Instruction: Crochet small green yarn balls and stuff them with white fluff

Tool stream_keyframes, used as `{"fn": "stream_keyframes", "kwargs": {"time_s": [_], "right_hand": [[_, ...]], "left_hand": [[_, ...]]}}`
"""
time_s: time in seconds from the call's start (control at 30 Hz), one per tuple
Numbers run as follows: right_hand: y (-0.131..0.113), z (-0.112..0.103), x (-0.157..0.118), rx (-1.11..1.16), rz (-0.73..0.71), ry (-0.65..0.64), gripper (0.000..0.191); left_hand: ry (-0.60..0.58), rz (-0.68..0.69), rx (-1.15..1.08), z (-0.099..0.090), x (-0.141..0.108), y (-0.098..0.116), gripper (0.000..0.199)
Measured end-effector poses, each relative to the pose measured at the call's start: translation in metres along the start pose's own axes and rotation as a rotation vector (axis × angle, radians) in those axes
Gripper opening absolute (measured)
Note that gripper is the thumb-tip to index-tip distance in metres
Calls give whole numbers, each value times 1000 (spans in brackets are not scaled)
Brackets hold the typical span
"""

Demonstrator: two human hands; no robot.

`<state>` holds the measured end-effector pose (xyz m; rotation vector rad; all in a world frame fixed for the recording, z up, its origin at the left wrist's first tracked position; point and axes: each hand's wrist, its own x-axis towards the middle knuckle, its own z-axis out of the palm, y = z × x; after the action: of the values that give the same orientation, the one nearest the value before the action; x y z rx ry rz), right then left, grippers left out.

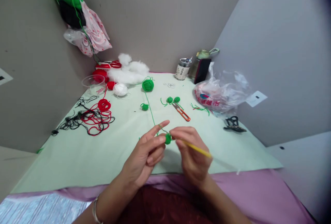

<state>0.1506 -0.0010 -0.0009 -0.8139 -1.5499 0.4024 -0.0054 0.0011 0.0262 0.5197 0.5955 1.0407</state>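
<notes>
Near the table's front edge, my left hand (pixel 147 151) pinches a small green crocheted piece (pixel 168 139) between thumb and fingers, its index finger raised with green yarn over it. My right hand (pixel 193 151) is closed around a crochet hook with a yellow handle (pixel 198 148), whose tip end meets the green piece. From the left hand a strand runs back to a green yarn ball (pixel 148 85). Beyond my hands lie two small green pieces (pixel 170 100), another green piece (pixel 144 107) and orange thread snips (pixel 181 112).
Tangled black yarn (pixel 73 120) and red yarn (pixel 104 105) lie left, with white stuffing (pixel 131 72) and a white ball (pixel 120 89) behind. A tin (pixel 183 69), a phone (pixel 202 71), a plastic bag (pixel 219 91) and a black clip (pixel 234 124) stand or lie right.
</notes>
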Motion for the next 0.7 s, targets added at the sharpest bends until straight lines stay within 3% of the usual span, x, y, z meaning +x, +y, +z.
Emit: {"fn": "stream_keyframes", "kwargs": {"time_s": [0.1, 0.17, 0.27, 0.53, 0.7], "right_hand": [[-1, -2, 8, 345, 274, 63, 22], [-1, -1, 11, 453, 345, 28, 19], [-1, 1, 12, 415, 351, -38, 16], [2, -1, 11, 607, 481, 4, 18], [-1, -5, 12, 603, 463, -10, 21]], "left_hand": [[23, 51, 2, -2, 1, 5, 51], [30, 97, 74, -1, 1, 4, 51], [35, 134, 190, 1, 0, -2, 52], [59, 156, 208, 0, 0, -2, 47], [61, 174, 224, 0, -2, 0, 45]]}}
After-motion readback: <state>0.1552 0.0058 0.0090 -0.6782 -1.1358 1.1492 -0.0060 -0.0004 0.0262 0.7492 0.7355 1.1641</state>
